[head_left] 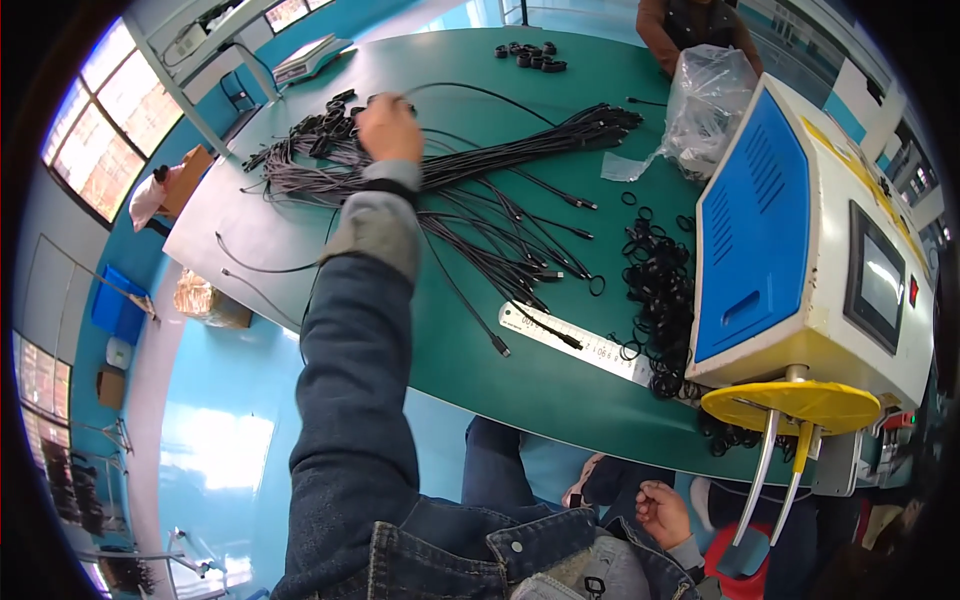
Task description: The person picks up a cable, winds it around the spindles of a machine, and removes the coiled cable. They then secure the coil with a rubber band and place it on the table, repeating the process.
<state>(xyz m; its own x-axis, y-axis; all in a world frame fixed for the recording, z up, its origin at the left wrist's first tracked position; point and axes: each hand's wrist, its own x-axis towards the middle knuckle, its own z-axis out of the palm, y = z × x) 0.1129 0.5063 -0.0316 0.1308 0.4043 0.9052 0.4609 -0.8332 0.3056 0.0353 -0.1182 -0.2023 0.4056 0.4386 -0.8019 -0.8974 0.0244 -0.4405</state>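
Observation:
My left hand (390,130) reaches out over the far left of the green table, above a heap of coiled black cables (325,130). Its fingers are closed on a black cable (480,90) that arcs away to the right; the fingertips are partly hidden. Beneath my wrist, a long bundle of straight black cables (520,145) runs to the right, with loose connector ends (540,272) fanned out toward me. Low near my lap, my right hand (663,515) rests with curled fingers and nothing visible in it.
A blue and white machine (770,230) with a yellow disc (790,405) stands at the right, beside a heap of black rings (660,290). A steel ruler (570,340) lies near the front edge. Far off are coiled cables (530,55), a scale (310,60), and a person holding a plastic bag (710,100).

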